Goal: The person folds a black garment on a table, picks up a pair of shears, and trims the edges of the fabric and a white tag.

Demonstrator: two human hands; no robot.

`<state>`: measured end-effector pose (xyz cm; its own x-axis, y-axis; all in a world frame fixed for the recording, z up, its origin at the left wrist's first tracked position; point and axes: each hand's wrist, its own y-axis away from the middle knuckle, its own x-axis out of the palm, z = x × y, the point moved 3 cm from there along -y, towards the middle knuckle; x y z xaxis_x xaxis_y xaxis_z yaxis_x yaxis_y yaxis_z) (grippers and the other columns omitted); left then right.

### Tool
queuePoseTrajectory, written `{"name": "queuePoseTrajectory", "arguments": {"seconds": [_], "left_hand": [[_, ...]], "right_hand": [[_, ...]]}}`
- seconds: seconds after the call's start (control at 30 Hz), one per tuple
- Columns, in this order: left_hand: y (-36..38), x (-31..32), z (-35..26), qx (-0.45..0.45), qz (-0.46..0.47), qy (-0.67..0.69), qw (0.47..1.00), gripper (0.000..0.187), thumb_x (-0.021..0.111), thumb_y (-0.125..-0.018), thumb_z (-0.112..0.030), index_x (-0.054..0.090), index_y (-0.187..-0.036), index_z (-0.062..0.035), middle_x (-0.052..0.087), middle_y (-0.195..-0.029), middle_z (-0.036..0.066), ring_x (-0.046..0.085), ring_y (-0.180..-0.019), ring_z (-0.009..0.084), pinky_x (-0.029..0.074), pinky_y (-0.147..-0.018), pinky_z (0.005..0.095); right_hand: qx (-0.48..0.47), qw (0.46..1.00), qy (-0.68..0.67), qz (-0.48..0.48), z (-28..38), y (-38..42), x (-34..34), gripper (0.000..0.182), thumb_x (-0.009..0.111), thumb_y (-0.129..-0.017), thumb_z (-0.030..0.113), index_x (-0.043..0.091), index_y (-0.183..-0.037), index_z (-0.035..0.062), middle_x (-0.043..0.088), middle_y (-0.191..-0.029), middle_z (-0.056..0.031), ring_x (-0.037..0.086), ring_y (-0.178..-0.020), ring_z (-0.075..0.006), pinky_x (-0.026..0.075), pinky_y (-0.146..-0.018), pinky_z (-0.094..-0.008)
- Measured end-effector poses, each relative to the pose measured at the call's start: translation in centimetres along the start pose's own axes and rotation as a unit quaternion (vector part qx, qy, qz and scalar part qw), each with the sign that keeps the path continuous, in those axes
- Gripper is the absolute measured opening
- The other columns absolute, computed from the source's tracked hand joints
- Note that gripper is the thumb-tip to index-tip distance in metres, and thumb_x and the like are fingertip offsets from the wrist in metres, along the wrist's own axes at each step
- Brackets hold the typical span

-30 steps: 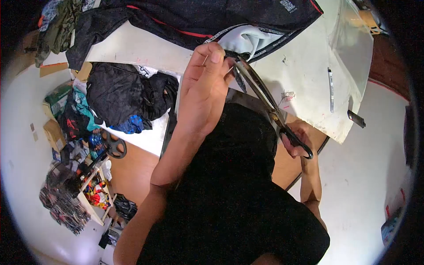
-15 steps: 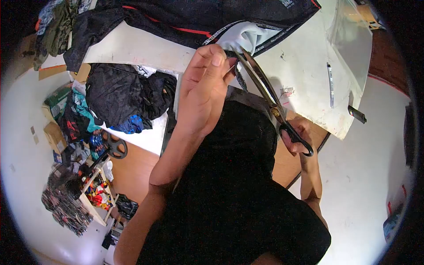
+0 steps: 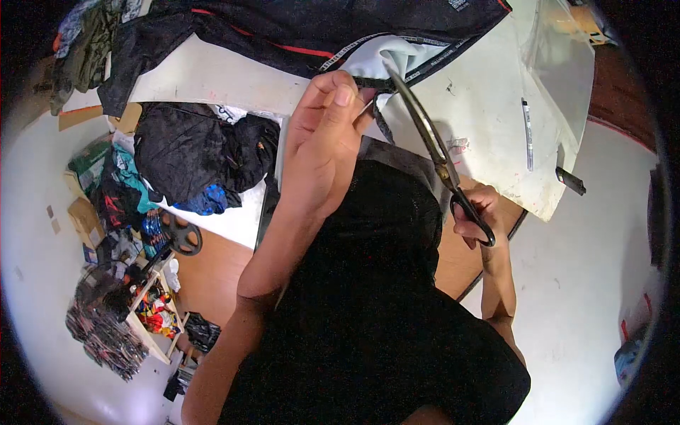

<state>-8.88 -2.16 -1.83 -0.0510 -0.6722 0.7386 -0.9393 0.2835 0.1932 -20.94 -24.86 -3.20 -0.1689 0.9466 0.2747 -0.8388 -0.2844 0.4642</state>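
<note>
A black garment with red piping, a lettered tape edge and a white inner side lies across the far part of the table. My left hand is closed in a pinch at its near edge, on the black trim. From there a narrow dark strip hangs down beside the fingertips. My right hand grips the black handles of a pair of scissors. Their blades look closed together, and the tips lie over the garment's white inner side, just right of my left fingers.
On the white table to the right are a pen, a small black object and clear plastic sheeting. A heap of dark clothes sits to the left. Beyond it are boxes, a black wheel and a wooden rack.
The scissor blades, slightly apart before, have come together, and the tips have shifted a little up. My right fingers have drawn in on the handles. My left hand keeps its pinch.
</note>
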Motion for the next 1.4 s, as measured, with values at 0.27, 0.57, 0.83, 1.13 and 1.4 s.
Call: {"name": "queuePoseTrajectory", "arguments": {"seconds": [0.27,0.57,0.83,1.13,1.4], "left_hand": [[0.4,-2.1,0.2,-0.002,0.075,0.086,0.993,0.018,0.051,-0.092,-0.016,0.050,-0.108,-0.0065,0.052,-0.100,0.004,0.048,-0.103,0.0181,0.038,-0.091,0.0333],[-0.4,-1.8,0.8,0.017,-0.079,-0.009,0.997,0.032,0.055,-0.087,0.005,0.050,-0.118,-0.0015,0.057,-0.107,0.009,0.054,-0.099,0.0157,0.043,-0.088,0.0298],[-0.7,-2.4,1.0,0.016,-0.122,0.092,0.988,0.033,0.053,-0.087,0.006,0.049,-0.118,-0.0038,0.059,-0.101,0.008,0.057,-0.094,0.0136,0.045,-0.086,0.0267],[-0.9,-2.3,1.3,0.030,-0.047,0.018,0.998,0.023,0.053,-0.088,0.004,0.052,-0.109,-0.0048,0.060,-0.098,0.007,0.057,-0.089,0.0124,0.043,-0.079,0.0237],[-0.8,-2.7,0.2,0.105,-0.103,-0.057,0.988,0.021,0.051,-0.088,0.006,0.055,-0.108,-0.0012,0.060,-0.104,0.011,0.058,-0.091,0.0140,0.045,-0.082,0.0261]], "right_hand": [[-0.198,0.970,0.030,-0.138,1.7,-3.7,1.3,0.031,0.074,-0.077,0.024,0.052,-0.069,0.0031,0.053,-0.055,-0.0019,0.045,-0.037,-0.0060,0.031,-0.034,-0.0197],[-0.159,0.942,-0.068,-0.288,4.3,-13.2,6.0,0.027,0.078,-0.074,0.010,0.051,-0.076,0.0045,0.068,-0.081,-0.0084,0.060,-0.052,-0.0096,0.042,-0.040,-0.0181],[-0.176,0.949,-0.119,-0.235,3.5,-12.5,6.0,0.027,0.075,-0.074,0.002,0.048,-0.074,0.0070,0.067,-0.077,-0.0109,0.058,-0.048,-0.0083,0.041,-0.037,-0.0175],[-0.165,0.948,-0.190,-0.197,3.8,-12.8,7.0,0.025,0.071,-0.074,-0.003,0.049,-0.074,0.0075,0.066,-0.078,-0.0143,0.053,-0.044,-0.0080,0.038,-0.037,-0.0183],[-0.218,0.919,-0.184,-0.271,3.8,-11.5,5.6,0.028,0.073,-0.071,-0.004,0.048,-0.071,0.0072,0.066,-0.077,-0.0136,0.054,-0.047,-0.0080,0.039,-0.038,-0.0182]]}}
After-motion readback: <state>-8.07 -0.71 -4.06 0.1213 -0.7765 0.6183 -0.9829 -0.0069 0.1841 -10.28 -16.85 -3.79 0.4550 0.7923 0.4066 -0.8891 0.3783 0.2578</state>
